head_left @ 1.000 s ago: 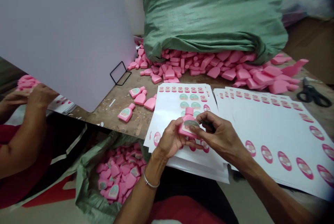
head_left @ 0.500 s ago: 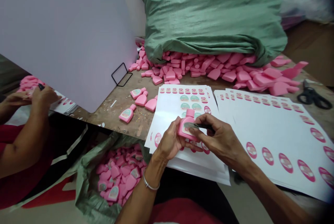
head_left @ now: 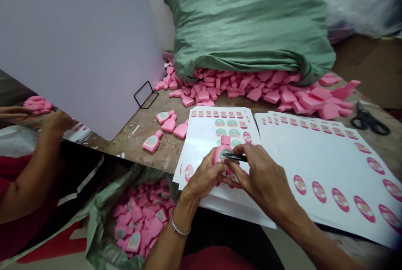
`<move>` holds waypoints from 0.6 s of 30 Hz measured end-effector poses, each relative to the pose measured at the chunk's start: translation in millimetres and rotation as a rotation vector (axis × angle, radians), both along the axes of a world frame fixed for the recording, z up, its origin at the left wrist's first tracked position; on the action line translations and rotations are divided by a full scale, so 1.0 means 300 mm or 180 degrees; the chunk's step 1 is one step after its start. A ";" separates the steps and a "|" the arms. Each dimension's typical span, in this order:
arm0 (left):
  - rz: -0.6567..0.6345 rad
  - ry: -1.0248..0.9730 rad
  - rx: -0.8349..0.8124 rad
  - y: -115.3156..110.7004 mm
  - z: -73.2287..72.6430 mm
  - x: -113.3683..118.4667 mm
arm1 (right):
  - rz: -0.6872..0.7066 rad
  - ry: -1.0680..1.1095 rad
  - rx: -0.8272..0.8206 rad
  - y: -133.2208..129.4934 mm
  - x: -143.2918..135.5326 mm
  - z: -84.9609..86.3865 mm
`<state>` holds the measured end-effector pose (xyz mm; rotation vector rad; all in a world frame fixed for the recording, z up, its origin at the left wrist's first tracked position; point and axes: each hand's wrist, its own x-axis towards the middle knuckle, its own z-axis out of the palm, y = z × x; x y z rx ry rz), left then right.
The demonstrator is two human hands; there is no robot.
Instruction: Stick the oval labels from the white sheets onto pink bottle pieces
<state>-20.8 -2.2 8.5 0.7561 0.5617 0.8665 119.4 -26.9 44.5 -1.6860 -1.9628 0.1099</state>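
Observation:
My left hand point(head_left: 202, 175) is closed around a small pink toy bottle point(head_left: 219, 152), its cap pointing away from me. A green-and-pink label is on the bottle's front, partly covered by my fingers. My right hand point(head_left: 262, 169) pinches a slim black pointed tool point(head_left: 236, 157), whose kind I cannot make out for sure. Its tip lies at the label. Beneath both hands is a sticker sheet point(head_left: 201, 136) with green labels and pink ovals. Several more pink bottles lie left of it, among them a labelled bottle point(head_left: 152, 141).
A green sack point(head_left: 251, 18) spills pink bottles point(head_left: 314, 98) across the table's back. Black scissors point(head_left: 369, 121) and more sticker sheets point(head_left: 314, 152) are at right. An open bag of bottles point(head_left: 141, 215) stands below the edge. Left are a pale panel point(head_left: 78, 43) and a co-worker's arm point(head_left: 34, 165).
The label now sits against the bottle's front, with the tool's tip over it. My left thumb has come onto the bottle's lower front. The co-worker's hands have moved apart.

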 end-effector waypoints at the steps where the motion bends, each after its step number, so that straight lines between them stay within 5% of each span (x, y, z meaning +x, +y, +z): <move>1: -0.0035 -0.0045 -0.0021 0.002 -0.002 -0.001 | -0.0085 -0.0182 0.0122 -0.003 -0.003 -0.002; 9: -0.0285 -0.0467 -0.0389 -0.001 -0.010 -0.014 | -0.0408 0.0230 0.0332 0.068 0.094 -0.012; 14: -0.0310 -0.0600 -0.0530 -0.012 0.015 -0.010 | -0.0046 0.1993 -0.0766 0.108 0.173 -0.015; 18: -0.0367 -0.0555 -0.0371 -0.019 0.021 0.010 | 0.0372 0.2369 -0.1193 0.092 0.114 -0.042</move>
